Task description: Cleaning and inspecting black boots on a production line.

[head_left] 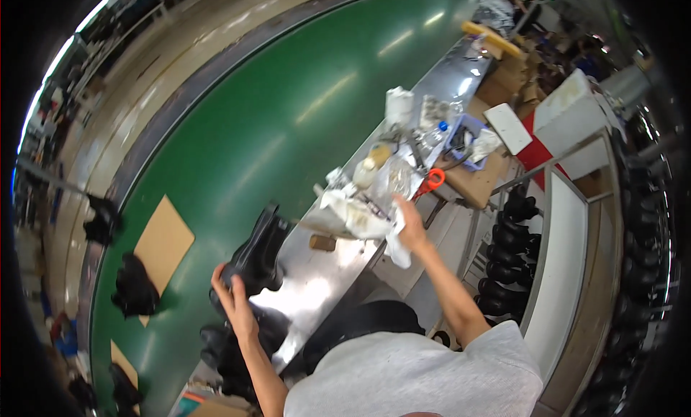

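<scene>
A black boot (259, 250) lies where the green belt meets the metal ledge, its shaft pointing away from me. My left hand (236, 305) is closed round the toe end of it. Off to the right, my right hand (410, 228) grips a white cloth (398, 250) that hangs down over the ledge's edge. More crumpled white cloth (356, 214) lies just left of that hand. Orange-handled scissors (434, 178) rest beyond its fingers. A small brown block (322, 243) sits on the metal ledge (306, 291) between my hands.
Bottles (366, 173), a white roll (399, 106) and a blue basket (471, 140) crowd the ledge farther off. Other black boots (134, 286) and a cardboard sheet (164, 240) lie on the green belt (237, 143). A rack of black boots (507, 255) stands at right.
</scene>
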Demonstrator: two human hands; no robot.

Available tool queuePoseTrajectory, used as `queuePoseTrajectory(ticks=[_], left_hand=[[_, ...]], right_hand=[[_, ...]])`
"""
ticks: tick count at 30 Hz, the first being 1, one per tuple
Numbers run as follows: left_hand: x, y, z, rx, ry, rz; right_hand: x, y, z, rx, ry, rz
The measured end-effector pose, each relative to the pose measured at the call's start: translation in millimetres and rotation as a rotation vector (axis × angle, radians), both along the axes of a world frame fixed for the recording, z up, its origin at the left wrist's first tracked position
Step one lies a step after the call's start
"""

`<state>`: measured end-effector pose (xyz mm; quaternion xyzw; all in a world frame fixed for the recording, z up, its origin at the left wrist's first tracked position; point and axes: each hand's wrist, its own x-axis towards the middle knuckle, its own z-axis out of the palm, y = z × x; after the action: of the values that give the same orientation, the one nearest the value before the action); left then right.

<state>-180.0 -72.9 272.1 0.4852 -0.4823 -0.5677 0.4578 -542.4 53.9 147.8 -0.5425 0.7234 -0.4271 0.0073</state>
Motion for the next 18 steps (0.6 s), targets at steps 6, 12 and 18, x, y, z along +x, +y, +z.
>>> queuePoseTrajectory(ticks=[6,12,18], left_hand=[[-6.9,-14.0,-21.7,-0.056,0.050,0.186],[-17.7,-42.4,-27.9,-0.090,-0.108,0.273],[-29.4,-21.8,-9.7,-0.236,-0.212,-0.249]], right_hand=[[28.7,31.5,-1.7,0.187,0.020,-0.065],[-42.1,-42.5,-40.4,-0.239,-1.243,-0.005],[-40.2,-66.6,102.6,0.437,-0.886,0.172]])
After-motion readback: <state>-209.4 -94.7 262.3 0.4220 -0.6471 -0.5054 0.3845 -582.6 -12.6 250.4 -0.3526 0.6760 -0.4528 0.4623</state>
